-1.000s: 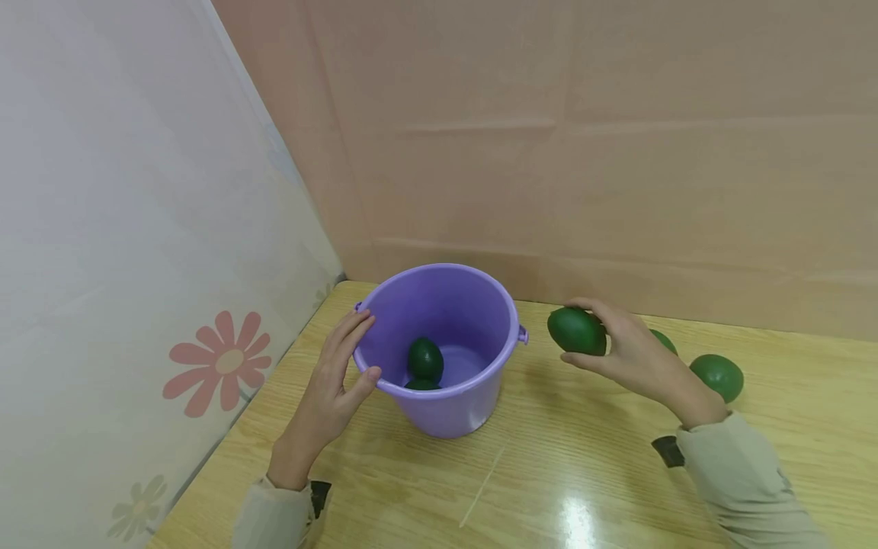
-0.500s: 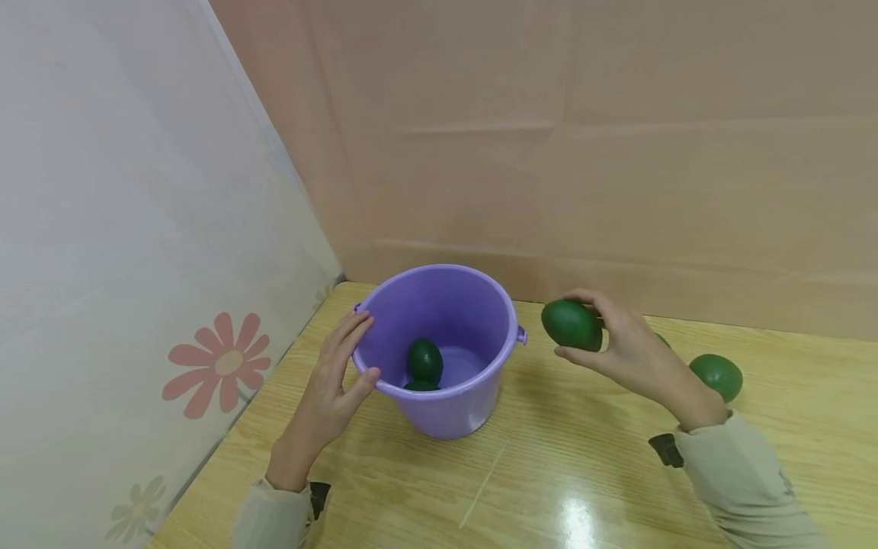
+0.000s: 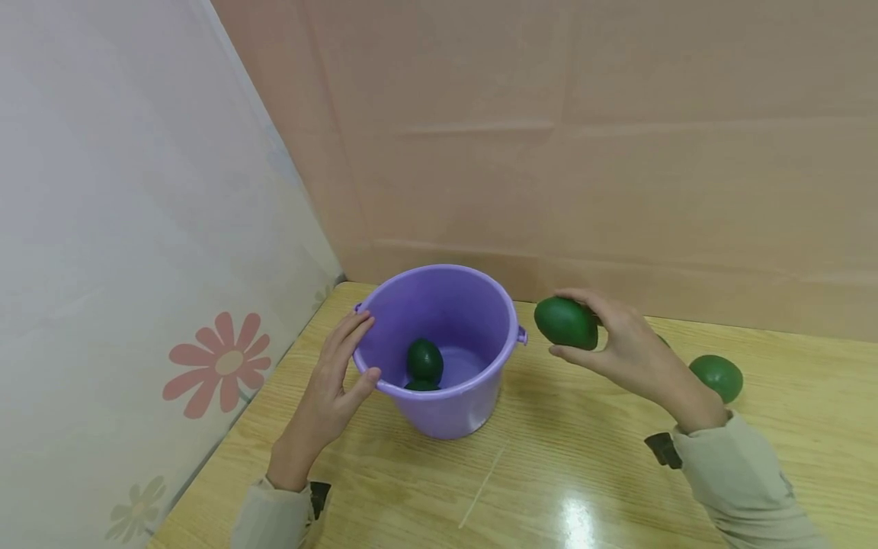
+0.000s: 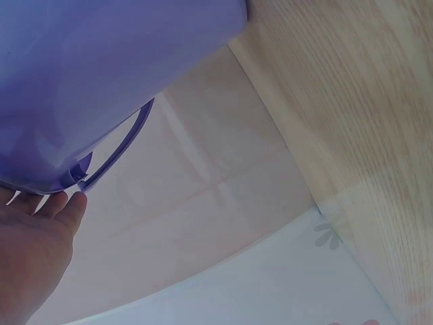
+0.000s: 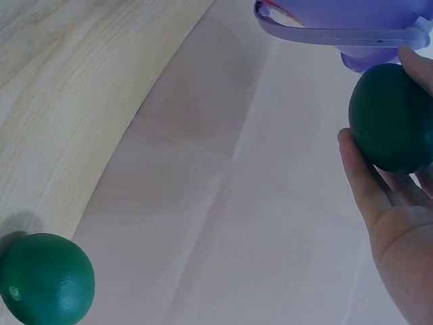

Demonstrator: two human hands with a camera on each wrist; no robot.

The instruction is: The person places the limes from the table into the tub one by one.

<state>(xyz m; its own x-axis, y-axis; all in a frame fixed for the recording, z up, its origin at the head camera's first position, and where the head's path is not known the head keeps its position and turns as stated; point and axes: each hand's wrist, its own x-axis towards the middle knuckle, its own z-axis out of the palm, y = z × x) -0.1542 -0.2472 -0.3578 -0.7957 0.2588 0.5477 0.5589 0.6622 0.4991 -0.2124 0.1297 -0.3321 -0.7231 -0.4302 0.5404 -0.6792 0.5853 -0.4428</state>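
A purple bucket (image 3: 446, 412) stands on the table, tilted toward me in the head view, with two dark green avocados (image 3: 425, 361) inside. My left hand (image 3: 329, 385) rests on its left rim, fingers fairly straight and thumb apart at the near side. In the left wrist view, fingertips (image 4: 73, 206) touch the rim beside the handle joint. My right hand (image 3: 634, 354) holds a smooth green avocado (image 3: 565, 323) between thumb and fingers, raised just right of the bucket. In the right wrist view, this avocado (image 5: 389, 122) overlaps the bucket's handle side.
Another green avocado (image 3: 716, 377) lies on the wooden table (image 3: 569, 457) beyond my right wrist. A further one (image 3: 662, 340) is mostly hidden behind that hand. A beige sheet (image 3: 583, 152) backs the table, and a flowered pale wall covering (image 3: 137, 229) borders the left.
My right hand has carried the avocado slightly left and up, closer to the bucket. The left hand and the bucket stay in place.
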